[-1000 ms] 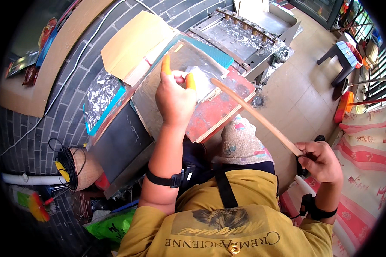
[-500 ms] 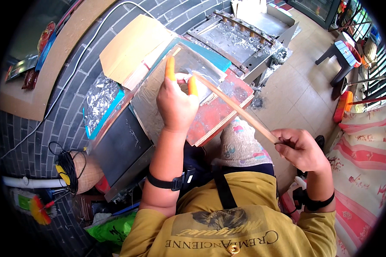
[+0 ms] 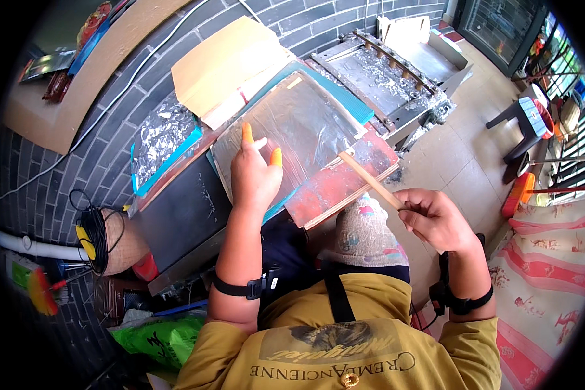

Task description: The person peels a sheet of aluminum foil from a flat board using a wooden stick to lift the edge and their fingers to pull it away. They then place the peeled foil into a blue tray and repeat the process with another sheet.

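Observation:
My left hand hovers over a board covered with a thin, translucent grey sheet. Orange finger covers sit on its thumb and forefinger, which stand apart with nothing visible between them. Pinched at one end by my right hand is a flat wooden strip. The strip's far tip points up and left, at the sheet's right corner; whether it touches is unclear. Under the sheet's right side lies a worn red board.
Cream paper and a blue-edged tray of silvery foil are beyond the sheet. A metal frame strewn with foil scraps stands at the back. To the right are a stool and an orange broom.
My left hand has come down and nearer, its fingers farther from the strip. The strip has drawn back with my right hand, its tip now by the sheet's right corner. The view has shifted.

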`<state>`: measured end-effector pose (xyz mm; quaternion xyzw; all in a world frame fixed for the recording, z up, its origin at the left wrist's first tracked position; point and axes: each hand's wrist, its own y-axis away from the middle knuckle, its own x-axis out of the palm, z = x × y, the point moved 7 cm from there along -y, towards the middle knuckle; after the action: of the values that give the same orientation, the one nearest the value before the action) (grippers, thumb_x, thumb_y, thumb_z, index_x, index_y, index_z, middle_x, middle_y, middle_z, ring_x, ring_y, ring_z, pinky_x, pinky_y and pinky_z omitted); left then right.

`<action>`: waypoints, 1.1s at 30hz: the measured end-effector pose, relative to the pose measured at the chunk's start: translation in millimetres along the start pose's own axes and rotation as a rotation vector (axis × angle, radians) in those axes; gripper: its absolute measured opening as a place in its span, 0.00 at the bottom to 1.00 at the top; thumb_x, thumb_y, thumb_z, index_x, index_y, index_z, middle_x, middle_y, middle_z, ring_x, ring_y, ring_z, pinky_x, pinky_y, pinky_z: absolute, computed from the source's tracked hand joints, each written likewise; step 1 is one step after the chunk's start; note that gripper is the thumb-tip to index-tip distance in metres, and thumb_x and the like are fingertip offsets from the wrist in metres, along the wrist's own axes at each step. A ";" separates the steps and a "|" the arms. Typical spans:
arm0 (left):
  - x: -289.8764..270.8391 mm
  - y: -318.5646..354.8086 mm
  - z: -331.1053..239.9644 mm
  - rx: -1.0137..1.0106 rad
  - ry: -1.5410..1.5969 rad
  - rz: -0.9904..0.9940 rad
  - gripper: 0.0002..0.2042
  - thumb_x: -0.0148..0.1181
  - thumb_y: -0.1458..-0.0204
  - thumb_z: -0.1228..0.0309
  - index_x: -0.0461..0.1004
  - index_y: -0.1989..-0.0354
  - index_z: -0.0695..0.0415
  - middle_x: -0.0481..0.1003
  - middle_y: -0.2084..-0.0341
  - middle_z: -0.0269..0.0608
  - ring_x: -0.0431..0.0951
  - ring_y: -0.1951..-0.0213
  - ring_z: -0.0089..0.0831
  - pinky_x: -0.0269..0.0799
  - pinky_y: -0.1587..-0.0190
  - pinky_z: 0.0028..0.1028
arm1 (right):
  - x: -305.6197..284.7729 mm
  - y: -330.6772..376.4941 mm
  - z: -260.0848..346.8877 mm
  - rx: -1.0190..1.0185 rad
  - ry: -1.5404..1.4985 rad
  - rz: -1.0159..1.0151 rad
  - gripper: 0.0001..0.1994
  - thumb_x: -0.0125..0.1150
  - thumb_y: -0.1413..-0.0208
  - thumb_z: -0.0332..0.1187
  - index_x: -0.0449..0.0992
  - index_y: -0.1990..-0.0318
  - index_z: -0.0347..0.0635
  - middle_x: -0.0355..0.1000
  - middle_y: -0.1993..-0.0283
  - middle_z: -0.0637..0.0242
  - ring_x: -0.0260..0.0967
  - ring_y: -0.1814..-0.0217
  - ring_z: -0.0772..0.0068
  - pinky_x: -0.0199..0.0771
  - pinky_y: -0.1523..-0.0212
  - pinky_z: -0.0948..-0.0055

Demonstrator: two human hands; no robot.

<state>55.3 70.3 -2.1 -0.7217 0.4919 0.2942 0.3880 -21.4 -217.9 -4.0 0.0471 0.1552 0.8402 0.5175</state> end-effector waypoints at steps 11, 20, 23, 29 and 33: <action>1.1 5.3 4.2 -0.002 -0.005 0.020 0.34 0.60 0.53 0.71 0.52 0.38 0.69 0.74 0.54 0.52 0.71 0.50 0.48 0.63 0.44 0.36 | 3.8 -21.0 5.3 -0.030 0.068 -0.044 0.10 0.53 0.46 0.22 0.74 0.56 0.33 0.64 0.75 0.76 0.58 0.73 0.86 0.61 0.72 0.82; 3.1 5.4 4.5 -0.008 -0.013 0.046 0.35 0.60 0.52 0.70 0.52 0.38 0.69 0.73 0.53 0.51 0.71 0.50 0.48 0.62 0.43 0.37 | 12.0 -39.2 -6.4 -0.128 0.106 -0.078 0.12 0.52 0.43 0.24 0.70 0.51 0.34 0.62 0.79 0.77 0.55 0.83 0.89 0.54 0.84 0.84; 2.2 5.5 3.0 -0.008 -0.007 0.051 0.35 0.60 0.52 0.70 0.51 0.38 0.69 0.74 0.53 0.51 0.71 0.49 0.47 0.62 0.43 0.36 | 15.6 -46.1 -3.4 -0.174 0.125 -0.092 0.12 0.52 0.43 0.24 0.70 0.51 0.34 0.63 0.79 0.77 0.55 0.83 0.89 0.54 0.83 0.84; 2.1 5.0 2.5 -0.012 -0.010 0.056 0.35 0.60 0.53 0.69 0.51 0.38 0.70 0.74 0.53 0.51 0.71 0.49 0.46 0.61 0.42 0.36 | 15.9 -57.8 -2.2 -0.210 0.128 -0.128 0.12 0.51 0.43 0.24 0.70 0.52 0.33 0.63 0.78 0.77 0.55 0.83 0.89 0.54 0.83 0.84; 1.5 5.6 3.0 -0.008 -0.020 0.059 0.35 0.60 0.53 0.69 0.52 0.38 0.70 0.74 0.54 0.51 0.71 0.49 0.46 0.61 0.43 0.36 | 15.9 -57.8 0.8 -0.148 0.050 -0.149 0.11 0.51 0.43 0.24 0.70 0.52 0.33 0.63 0.79 0.77 0.56 0.83 0.89 0.54 0.83 0.85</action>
<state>50.5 70.9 -6.4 -0.7056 0.5077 0.3147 0.3812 20.9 -179.7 -22.4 -0.0237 0.1086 0.8094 0.5766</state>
